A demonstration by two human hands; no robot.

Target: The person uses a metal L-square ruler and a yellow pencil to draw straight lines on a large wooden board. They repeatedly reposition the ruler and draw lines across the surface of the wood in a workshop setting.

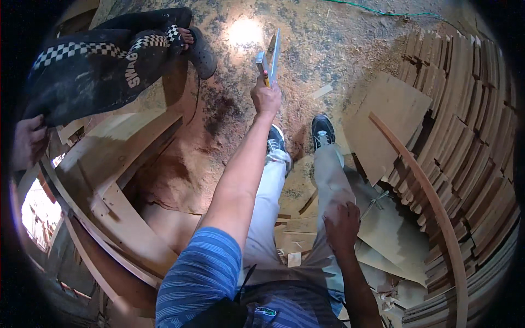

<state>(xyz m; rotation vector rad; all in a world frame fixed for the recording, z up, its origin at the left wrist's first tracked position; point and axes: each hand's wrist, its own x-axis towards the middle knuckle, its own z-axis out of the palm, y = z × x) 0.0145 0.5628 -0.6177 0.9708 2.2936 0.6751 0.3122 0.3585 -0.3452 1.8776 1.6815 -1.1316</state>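
My left hand [266,100] is stretched out ahead over the floor, fingers wrapped round tools. A long, narrow metal blade [276,52] and a shorter grey-blue metal piece [261,59] rise from the fist, spread in a V. Something yellow [267,80] shows just above the fingers. Whether these are one tool or two, and their exact kind, I cannot make out. On my right thigh, near the knee, rests my right hand [342,221], fingers apart and holding nothing.
Stacked curved wooden pieces [459,120] fill the right side, with a long curved strip [418,175] and a flat board [391,120] beside them. A curved wooden frame [126,147] stands left. Another person's dark-trousered leg [93,68] reaches in. Sawdust covers the floor [322,49].
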